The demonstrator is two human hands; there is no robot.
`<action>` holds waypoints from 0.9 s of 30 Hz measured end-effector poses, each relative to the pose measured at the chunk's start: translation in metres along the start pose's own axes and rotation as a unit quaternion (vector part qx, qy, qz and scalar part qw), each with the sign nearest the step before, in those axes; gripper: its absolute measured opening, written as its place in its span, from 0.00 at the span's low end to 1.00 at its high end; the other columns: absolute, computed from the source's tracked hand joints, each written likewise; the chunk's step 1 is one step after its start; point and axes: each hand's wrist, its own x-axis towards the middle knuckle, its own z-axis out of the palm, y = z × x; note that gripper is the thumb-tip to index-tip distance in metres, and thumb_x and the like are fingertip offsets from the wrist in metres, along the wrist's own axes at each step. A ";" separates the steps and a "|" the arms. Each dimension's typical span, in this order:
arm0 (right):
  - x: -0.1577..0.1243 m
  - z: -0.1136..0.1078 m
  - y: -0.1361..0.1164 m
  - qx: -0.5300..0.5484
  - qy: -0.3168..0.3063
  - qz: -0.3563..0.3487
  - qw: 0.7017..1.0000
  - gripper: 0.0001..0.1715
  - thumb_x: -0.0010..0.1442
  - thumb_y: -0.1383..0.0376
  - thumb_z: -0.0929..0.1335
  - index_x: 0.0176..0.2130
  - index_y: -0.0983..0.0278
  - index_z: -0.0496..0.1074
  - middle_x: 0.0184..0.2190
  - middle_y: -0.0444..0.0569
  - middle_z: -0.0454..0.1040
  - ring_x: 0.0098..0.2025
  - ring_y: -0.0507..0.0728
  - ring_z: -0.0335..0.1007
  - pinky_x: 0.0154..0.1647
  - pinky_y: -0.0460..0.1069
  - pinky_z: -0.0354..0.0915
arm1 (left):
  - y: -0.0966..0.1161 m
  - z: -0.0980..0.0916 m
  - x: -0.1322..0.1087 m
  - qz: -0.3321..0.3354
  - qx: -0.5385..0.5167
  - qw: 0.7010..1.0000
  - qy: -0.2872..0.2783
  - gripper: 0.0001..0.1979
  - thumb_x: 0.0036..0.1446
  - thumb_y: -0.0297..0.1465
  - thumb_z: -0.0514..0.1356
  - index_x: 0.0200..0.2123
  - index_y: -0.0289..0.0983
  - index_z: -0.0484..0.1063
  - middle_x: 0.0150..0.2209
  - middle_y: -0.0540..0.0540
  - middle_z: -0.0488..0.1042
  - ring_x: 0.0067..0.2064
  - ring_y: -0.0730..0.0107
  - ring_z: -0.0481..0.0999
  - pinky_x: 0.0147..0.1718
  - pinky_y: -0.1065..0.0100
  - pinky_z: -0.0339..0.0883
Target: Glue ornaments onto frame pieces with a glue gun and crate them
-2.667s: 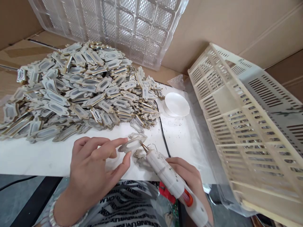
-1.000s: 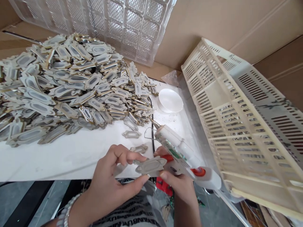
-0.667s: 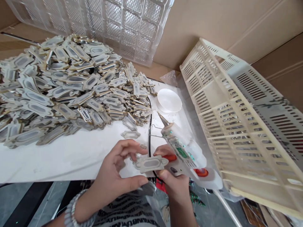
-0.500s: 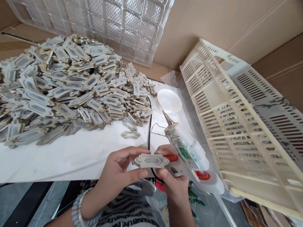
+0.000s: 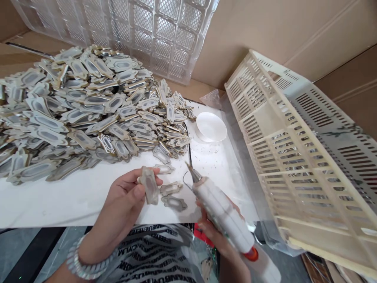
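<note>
My left hand (image 5: 126, 196) pinches a pale, oblong ornamental plate (image 5: 149, 185) between thumb and fingers, tilted steeply above the white table. My right hand (image 5: 216, 232) is wrapped round a white hot glue gun (image 5: 225, 214), partly hidden behind its body. The metal nozzle points up and left, a short distance right of the held plate. A thin, curved strand hangs beside the nozzle. Between the hands lie two loose plates (image 5: 174, 203), with one more plate (image 5: 165, 169) just behind them.
A large heap of similar plates (image 5: 88, 106) covers the left and back of the table (image 5: 73, 200). Behind it leans a clear compartment tray (image 5: 165, 39). A white bowl (image 5: 211, 127) stands back right, beside a cream slatted crate (image 5: 265, 114). Cardboard walls surround the back.
My hands have moved apart. The left took the plate leftward and turned it steeply; the right released it and now grips the glue gun. Two plates now show on the table between my hands.
</note>
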 end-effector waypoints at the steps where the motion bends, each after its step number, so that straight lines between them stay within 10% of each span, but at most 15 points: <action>1: 0.002 -0.001 -0.002 -0.001 -0.013 -0.019 1.000 0.10 0.67 0.56 0.70 0.40 0.57 0.80 0.38 0.50 0.81 0.32 0.57 0.77 0.31 0.49 0.74 | 0.000 -0.001 0.000 -0.015 0.001 1.000 0.009 0.25 0.35 0.52 0.79 0.33 0.43 0.85 0.27 0.46 0.82 0.29 0.70 0.79 0.29 0.75 0.75; 5: 0.008 0.000 -0.006 -0.023 -0.035 -0.102 0.994 0.09 0.69 0.68 0.68 0.40 0.57 0.79 0.38 0.46 0.81 0.33 0.53 0.77 0.34 0.47 0.72 | 0.000 0.000 -0.005 -0.065 -0.004 0.997 0.031 0.27 0.38 0.54 0.77 0.35 0.41 0.85 0.25 0.47 0.80 0.29 0.73 0.78 0.31 0.78 0.74; 27: 0.006 0.007 -0.003 -0.061 -0.072 -0.113 0.989 0.15 0.75 0.60 0.63 0.43 0.58 0.79 0.39 0.48 0.82 0.36 0.54 0.78 0.32 0.48 0.67 | 0.010 0.012 -0.008 -0.123 -0.060 0.991 0.014 0.25 0.37 0.51 0.78 0.34 0.41 0.85 0.30 0.48 0.81 0.31 0.75 0.76 0.32 0.79 0.69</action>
